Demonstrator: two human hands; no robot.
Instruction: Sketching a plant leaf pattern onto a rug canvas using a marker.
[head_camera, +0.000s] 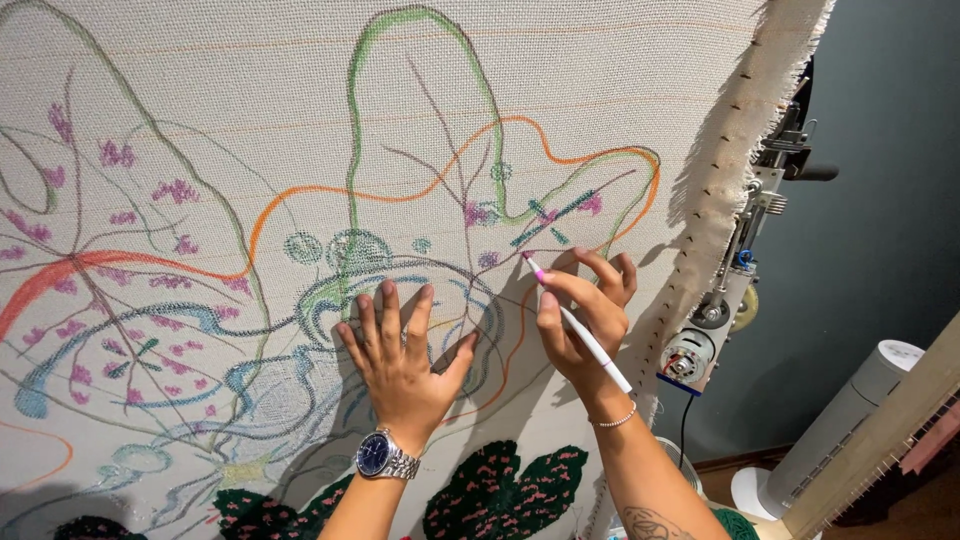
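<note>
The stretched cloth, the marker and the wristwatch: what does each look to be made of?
Stretched cloth: coarse woven fabric, matte off-white, with an open grid weave and a frayed right edge.
Marker in the right hand: likely smooth white plastic with a pink tip.
Wristwatch on the left hand: apparently polished metal, given its shiny silver links and dark blue dial.

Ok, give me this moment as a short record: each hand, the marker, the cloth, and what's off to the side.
left hand: flat on the cloth, fingers spread, wristwatch on the wrist
right hand: grip closed on a white marker, thin bracelet on the wrist
marker: pink tip touching the cloth
cloth: pale woven fabric stretched upright, covered in drawn coloured lines, with dark green tufted patches at the bottom
side: tufting machine hanging by the frayed right edge; white tower fan on the floor
</note>
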